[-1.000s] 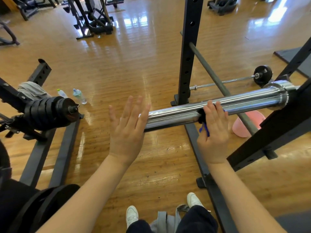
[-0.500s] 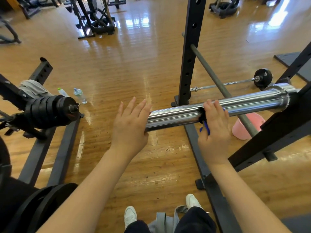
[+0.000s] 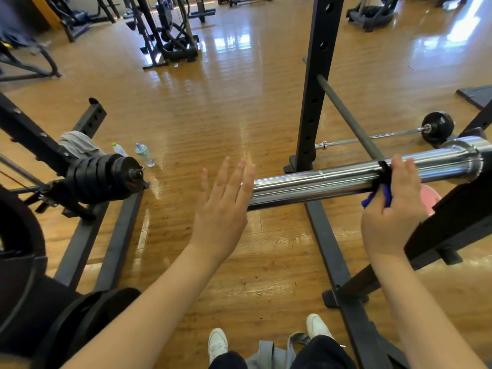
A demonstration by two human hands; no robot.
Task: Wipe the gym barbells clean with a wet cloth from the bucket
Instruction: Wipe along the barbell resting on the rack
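The chrome barbell sleeve (image 3: 332, 179) lies almost level across the view, its long axis running from the free end at centre out to the collar on the rack at the right, slightly rising that way. The right hand (image 3: 394, 209) sits on the sleeve near the collar, fingers curled over the top and grasping a dark blue cloth (image 3: 379, 193) wrapped round the metal. The left hand (image 3: 222, 206) is flat and released, fingers straight, covering the sleeve's free end, apparently steadying it. Any wiping stroke therefore likely runs along that axis, between the two hands, with the right hand the one placed to do it.
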